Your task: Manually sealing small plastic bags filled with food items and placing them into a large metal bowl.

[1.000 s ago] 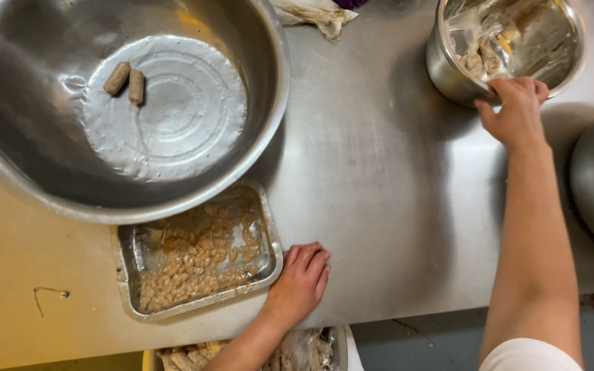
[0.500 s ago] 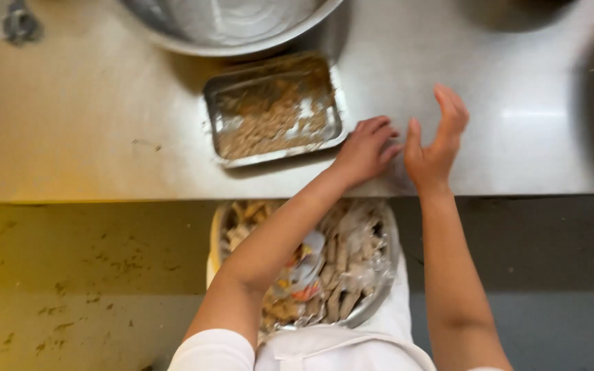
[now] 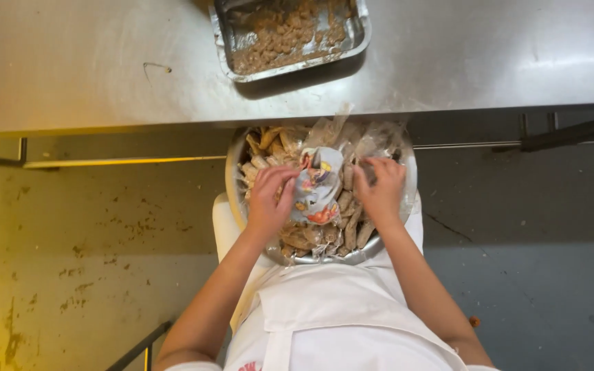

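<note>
A round metal bowl (image 3: 232,180) rests on my lap below the table edge, filled with brown finger-shaped pieces (image 3: 352,230) and crumpled clear plastic wrap (image 3: 359,134). A printed, colourful plastic packet (image 3: 317,185) lies on top in the middle. My left hand (image 3: 269,199) grips the packet's left side with curled fingers. My right hand (image 3: 379,189) rests on the pieces and plastic just right of the packet, fingers bent; whether it pinches the plastic is unclear.
A rectangular metal tray (image 3: 290,38) of brown crumbly food sits on the steel table (image 3: 104,62) near its front edge. Under the table are a rail (image 3: 125,161) and a stained floor (image 3: 70,261). I wear a white apron (image 3: 331,309).
My view tilted down from the table to my lap. Both hands left the table edge and dropped into the bowl; the big bowl and other pots are out of view.
</note>
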